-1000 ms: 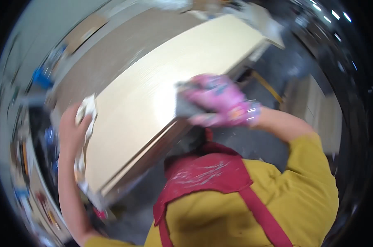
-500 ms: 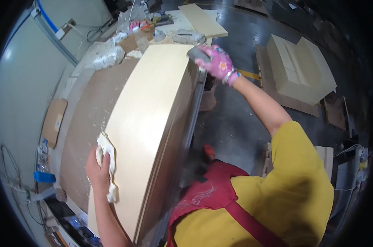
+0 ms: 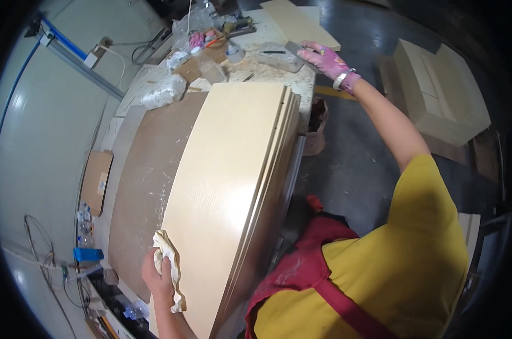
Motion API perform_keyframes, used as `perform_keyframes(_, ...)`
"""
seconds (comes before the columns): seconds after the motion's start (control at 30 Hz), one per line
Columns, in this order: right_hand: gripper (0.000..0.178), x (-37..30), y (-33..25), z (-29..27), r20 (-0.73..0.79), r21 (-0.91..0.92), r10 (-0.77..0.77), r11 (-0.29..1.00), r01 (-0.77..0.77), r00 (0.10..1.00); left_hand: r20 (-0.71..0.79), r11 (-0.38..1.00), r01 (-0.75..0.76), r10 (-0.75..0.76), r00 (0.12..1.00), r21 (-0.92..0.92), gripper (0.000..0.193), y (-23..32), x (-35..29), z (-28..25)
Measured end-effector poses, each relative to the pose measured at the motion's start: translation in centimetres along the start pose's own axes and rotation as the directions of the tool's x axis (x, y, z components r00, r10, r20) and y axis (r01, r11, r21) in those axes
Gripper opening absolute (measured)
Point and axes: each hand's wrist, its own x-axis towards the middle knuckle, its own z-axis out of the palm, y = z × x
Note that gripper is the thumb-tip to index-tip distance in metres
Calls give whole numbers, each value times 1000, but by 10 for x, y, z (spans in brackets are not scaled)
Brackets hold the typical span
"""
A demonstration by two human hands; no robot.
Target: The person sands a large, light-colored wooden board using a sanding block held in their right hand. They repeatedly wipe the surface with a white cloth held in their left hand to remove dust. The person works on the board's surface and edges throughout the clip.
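Observation:
A stack of pale wooden panels (image 3: 219, 164) with a smooth top board lies lengthwise in front of me. My left hand (image 3: 158, 277), bare, is closed around a crumpled white cloth (image 3: 166, 254) at the near left edge of the top board. My right hand (image 3: 326, 61), in a pink patterned glove, reaches beyond the stack's far right corner, apart from the panels. Its fingers are closed on a small grey block (image 3: 294, 48), partly hidden, just beside a clear plastic box (image 3: 275, 57) on the table.
At the table's far end are a clear bottle (image 3: 209, 69), a tape roll (image 3: 235, 53), a plastic-wrapped bundle (image 3: 164, 92) and a loose pale board (image 3: 298, 25). A brown sheet (image 3: 145, 169) lies left of the stack. Stacked panels (image 3: 442, 90) stand on the floor at right.
My right hand has lifted away from the stack's far right corner and moved outward to the plastic box with the grey block. My left hand still holds the cloth at the board's edge.

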Motion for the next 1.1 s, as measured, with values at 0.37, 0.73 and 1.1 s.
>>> perform_keyframes(0.37,53,-25,-59,122,434,900,45,15,-435,900,110,827,-559,562,820,-62,38,227,186,171)
perform_keyframes(0.73,51,-19,-54,106,497,866,-112,0,-501,860,92,770,508,-516,852,-387,25,48,110,-33)
perform_keyframes(1.1,52,13,-62,163,613,773,-114,292,-564,782,594,648,724,-493,636,-237,41,31,97,0)
